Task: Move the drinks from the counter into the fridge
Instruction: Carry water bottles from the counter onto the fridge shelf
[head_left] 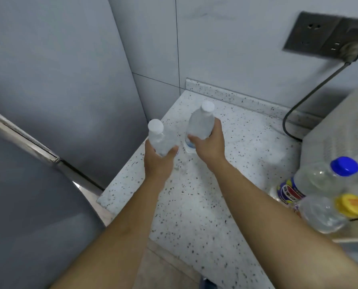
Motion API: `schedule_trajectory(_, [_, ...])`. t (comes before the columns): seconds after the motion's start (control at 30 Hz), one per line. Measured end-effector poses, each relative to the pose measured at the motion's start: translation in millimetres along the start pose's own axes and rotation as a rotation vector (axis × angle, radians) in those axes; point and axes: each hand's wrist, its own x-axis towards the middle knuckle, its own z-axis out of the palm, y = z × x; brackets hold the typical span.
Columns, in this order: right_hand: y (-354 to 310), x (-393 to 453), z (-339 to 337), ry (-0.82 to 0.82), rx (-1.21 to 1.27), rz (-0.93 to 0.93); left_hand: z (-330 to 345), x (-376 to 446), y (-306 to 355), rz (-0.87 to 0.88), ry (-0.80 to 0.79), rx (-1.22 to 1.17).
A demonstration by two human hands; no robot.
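Head view, looking down on a white speckled stone bench (194, 215). The left hand (158, 161) grips a clear plastic water bottle with a white cap (159, 138), fingers and thumb curled round its body; the bottle tilts toward 11 o'clock. The right hand (210, 146) grips a second clear plastic water bottle with a white cap and a blue-edged label (201, 124), fingers wrapped round its middle. This second bottle stands just beside the first, at its 2 o'clock. Whether the base of either bottle touches the bench or is raised off it cannot be told, as the hands cover that area.

At 4 o'clock from the hands, near the bench's right edge, lie 2 more clear plastic bottles: 1 with a blue cap and a blue, red and yellow label (319, 178), and 1 with a yellow cap (328, 211) just beside it at its 6 o'clock. The grey metal fridge (59, 90) fills the frame from 8 to 11 o'clock, its doors apparently closed. At 1 o'clock a dark wall socket (324, 34) carries a plug with a grey cable (311, 94).
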Motion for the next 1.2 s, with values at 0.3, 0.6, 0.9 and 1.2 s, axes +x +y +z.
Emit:
schedule_trajectory(0.3, [5, -114, -49, 0.063, 0.213, 0.116, -53, -97, -21, 0.006, -0.124, -0.182])
schedule_trajectory(0.6, [-6, -216, -86, -0.047, 0.588, 0.397, -95, -168, -31, -0.420, -0.374, -0.626])
schedule_trajectory(0.9, [7, -281, -80, -0.356, 0.746, 0.603, -139, -234, -62, -0.403, -0.471, -0.481])
schedule_trajectory(1.2, [41, -343, -57, -0.601, 0.433, 0.696, -194, -320, -110, -0.435, -0.143, -0.364])
